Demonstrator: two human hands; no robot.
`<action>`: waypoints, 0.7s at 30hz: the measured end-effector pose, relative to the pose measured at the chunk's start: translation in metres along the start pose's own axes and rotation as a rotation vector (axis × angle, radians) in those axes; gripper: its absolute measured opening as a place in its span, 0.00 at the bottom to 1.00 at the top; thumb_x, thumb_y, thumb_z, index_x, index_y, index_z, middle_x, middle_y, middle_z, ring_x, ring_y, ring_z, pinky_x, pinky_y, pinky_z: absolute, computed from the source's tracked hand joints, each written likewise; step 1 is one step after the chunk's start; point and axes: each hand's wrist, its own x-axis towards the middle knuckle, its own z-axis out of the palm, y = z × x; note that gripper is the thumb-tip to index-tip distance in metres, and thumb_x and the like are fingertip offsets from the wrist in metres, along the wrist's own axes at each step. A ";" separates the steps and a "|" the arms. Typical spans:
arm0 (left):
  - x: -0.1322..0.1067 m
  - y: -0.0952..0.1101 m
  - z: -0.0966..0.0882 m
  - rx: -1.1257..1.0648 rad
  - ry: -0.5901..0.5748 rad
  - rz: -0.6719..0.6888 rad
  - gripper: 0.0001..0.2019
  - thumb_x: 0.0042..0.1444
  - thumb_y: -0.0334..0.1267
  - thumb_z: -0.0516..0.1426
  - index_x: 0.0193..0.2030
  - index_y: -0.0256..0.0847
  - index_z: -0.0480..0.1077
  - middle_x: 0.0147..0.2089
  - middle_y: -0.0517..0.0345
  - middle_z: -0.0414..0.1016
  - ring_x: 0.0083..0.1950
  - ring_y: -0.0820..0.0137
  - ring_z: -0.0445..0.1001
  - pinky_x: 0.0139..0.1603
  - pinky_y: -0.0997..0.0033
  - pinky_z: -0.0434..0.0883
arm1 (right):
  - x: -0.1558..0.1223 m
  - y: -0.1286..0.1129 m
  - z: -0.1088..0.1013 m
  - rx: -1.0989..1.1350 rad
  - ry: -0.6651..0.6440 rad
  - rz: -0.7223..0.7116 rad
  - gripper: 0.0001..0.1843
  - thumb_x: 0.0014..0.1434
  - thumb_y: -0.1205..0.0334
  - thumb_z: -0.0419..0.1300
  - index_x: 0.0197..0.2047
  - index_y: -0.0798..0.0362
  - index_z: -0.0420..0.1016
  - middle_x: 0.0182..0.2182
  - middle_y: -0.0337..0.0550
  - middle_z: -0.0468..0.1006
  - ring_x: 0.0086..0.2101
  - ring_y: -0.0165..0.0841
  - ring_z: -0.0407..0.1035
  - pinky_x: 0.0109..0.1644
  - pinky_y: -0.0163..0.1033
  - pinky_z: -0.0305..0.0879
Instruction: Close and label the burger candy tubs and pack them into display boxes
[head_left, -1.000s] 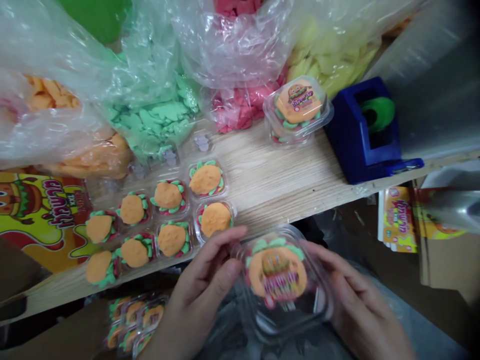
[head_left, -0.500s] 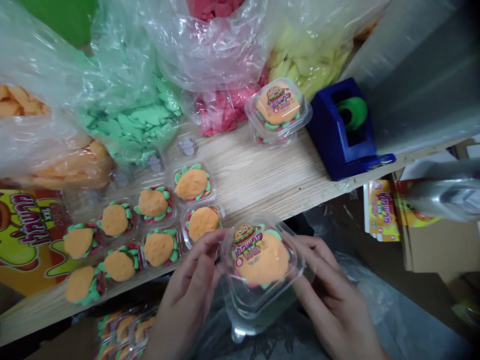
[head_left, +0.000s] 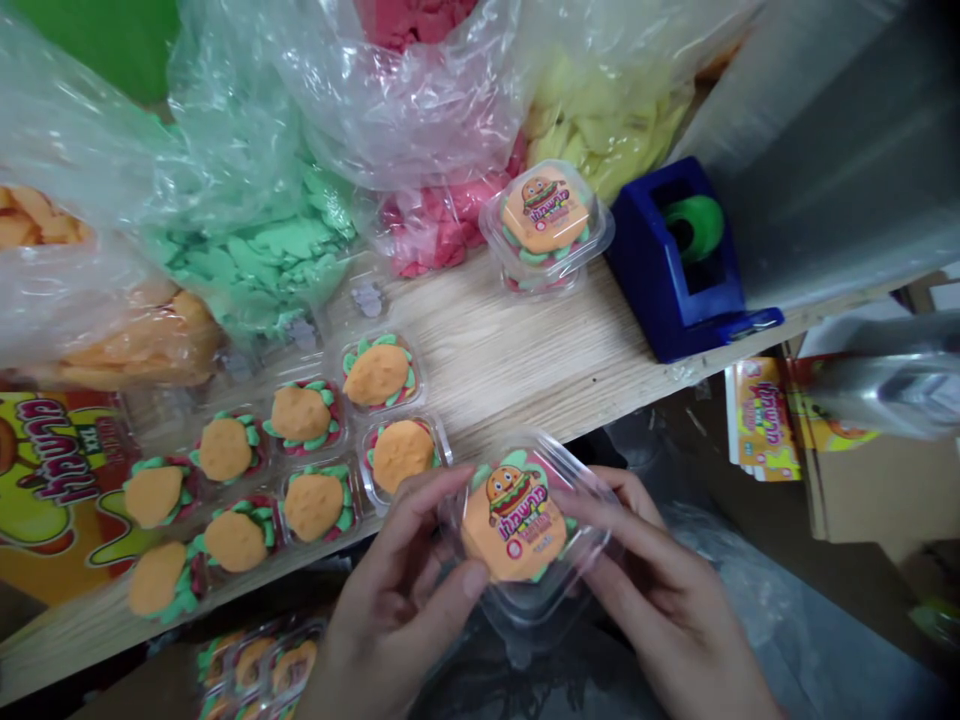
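Note:
Between my two hands, just off the table's front edge, is a clear plastic clamshell box (head_left: pixel 517 520) with a burger-shaped candy inside and a cartoon burger label on its lid. My left hand (head_left: pixel 420 580) grips the left side, its thumb on the near left part of the lid. On the opposite side my right hand (head_left: pixel 645 570) holds the box, fingers along its rim and partly hidden below. To the left stand several open clear boxes with burger candies (head_left: pixel 315 500), orange on top with green and red edges beneath. A similar labelled box (head_left: pixel 546 225) stands at the back.
A blue tape dispenser (head_left: pixel 675 270) with green tape stands at the right table end. Plastic bags of green pieces (head_left: pixel 247 250), red pieces (head_left: pixel 435 220) and yellow pieces (head_left: pixel 600 120) line the back. Printed cartons (head_left: pixel 765 420) lie lower right; more boxed candies (head_left: pixel 259 665) sit below the table.
The held box has turned and tilted slightly, and its candy now sits closer under the label. My left thumb has come onto the lid.

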 end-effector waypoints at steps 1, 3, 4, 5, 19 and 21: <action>0.000 -0.001 -0.001 0.034 -0.010 0.014 0.16 0.52 0.37 0.61 0.47 0.60 0.70 0.52 0.64 0.69 0.53 0.72 0.69 0.48 0.82 0.69 | 0.000 -0.001 -0.001 0.055 -0.032 0.063 0.22 0.60 0.68 0.54 0.50 0.30 0.70 0.45 0.38 0.63 0.38 0.26 0.67 0.35 0.28 0.68; 0.001 -0.003 -0.002 0.095 -0.044 0.049 0.16 0.54 0.36 0.59 0.47 0.61 0.69 0.51 0.65 0.69 0.52 0.73 0.68 0.48 0.82 0.69 | 0.000 -0.003 -0.004 0.138 -0.066 0.149 0.21 0.61 0.66 0.52 0.51 0.30 0.69 0.47 0.38 0.61 0.37 0.26 0.66 0.34 0.27 0.68; 0.001 -0.003 -0.003 0.120 -0.054 0.067 0.16 0.54 0.35 0.58 0.47 0.62 0.69 0.51 0.65 0.69 0.52 0.73 0.68 0.48 0.82 0.68 | -0.001 -0.003 -0.005 0.169 -0.061 0.166 0.20 0.61 0.65 0.53 0.50 0.31 0.70 0.47 0.38 0.61 0.39 0.27 0.66 0.36 0.28 0.68; 0.001 -0.004 -0.004 0.141 -0.048 0.089 0.16 0.55 0.34 0.58 0.47 0.62 0.69 0.51 0.65 0.68 0.52 0.74 0.68 0.49 0.82 0.68 | -0.001 -0.004 -0.006 0.204 -0.052 0.168 0.18 0.61 0.64 0.53 0.49 0.32 0.72 0.47 0.38 0.61 0.41 0.28 0.65 0.38 0.29 0.67; -0.009 0.002 0.004 0.286 0.087 0.400 0.19 0.56 0.31 0.54 0.51 0.58 0.67 0.55 0.57 0.64 0.58 0.62 0.64 0.53 0.65 0.68 | -0.012 -0.005 -0.003 0.300 0.110 0.091 0.14 0.59 0.54 0.55 0.48 0.34 0.74 0.54 0.39 0.67 0.54 0.40 0.62 0.54 0.42 0.65; -0.010 -0.004 0.009 0.339 0.100 0.469 0.23 0.55 0.33 0.55 0.57 0.57 0.61 0.61 0.55 0.59 0.65 0.56 0.54 0.60 0.55 0.60 | -0.011 -0.007 -0.002 0.300 0.099 0.102 0.14 0.59 0.52 0.53 0.47 0.35 0.75 0.55 0.39 0.65 0.54 0.42 0.62 0.53 0.43 0.66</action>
